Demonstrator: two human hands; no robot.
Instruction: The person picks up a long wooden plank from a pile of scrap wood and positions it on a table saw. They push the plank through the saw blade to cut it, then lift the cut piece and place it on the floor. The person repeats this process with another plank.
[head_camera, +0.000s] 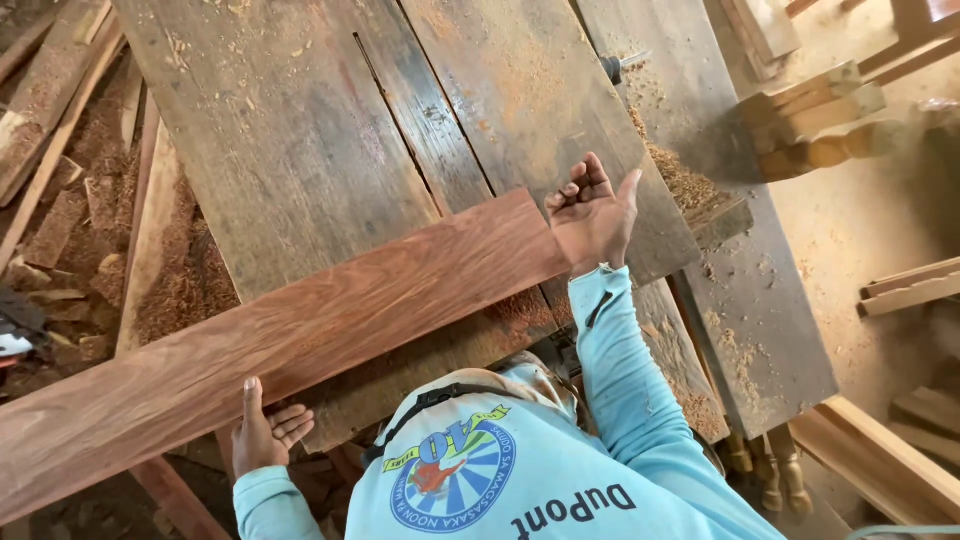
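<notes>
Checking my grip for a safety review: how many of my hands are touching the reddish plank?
2. The left hand grips the reddish plank on its near edge; the right hand rests at its far end.

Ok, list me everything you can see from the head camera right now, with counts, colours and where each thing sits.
long reddish-brown wooden plank: one, reddish-brown, lying diagonally across the workbench, held at both ends.
weathered grey-brown plank workbench: one, grey-brown, centre, with a slot cut in its top.
sawdust pile: one, tan, right of the bench top.
pale turned wooden pieces: a few, pale yellow, upper right, blurred.
scrap wood strips: several, brown, floor at left, among shavings.
light-blue long-sleeved shirt: one, bottom centre, with a round printed emblem.
left hand: one, on the plank's near edge, lower left.
right hand: one, at the plank's right end.
</notes>
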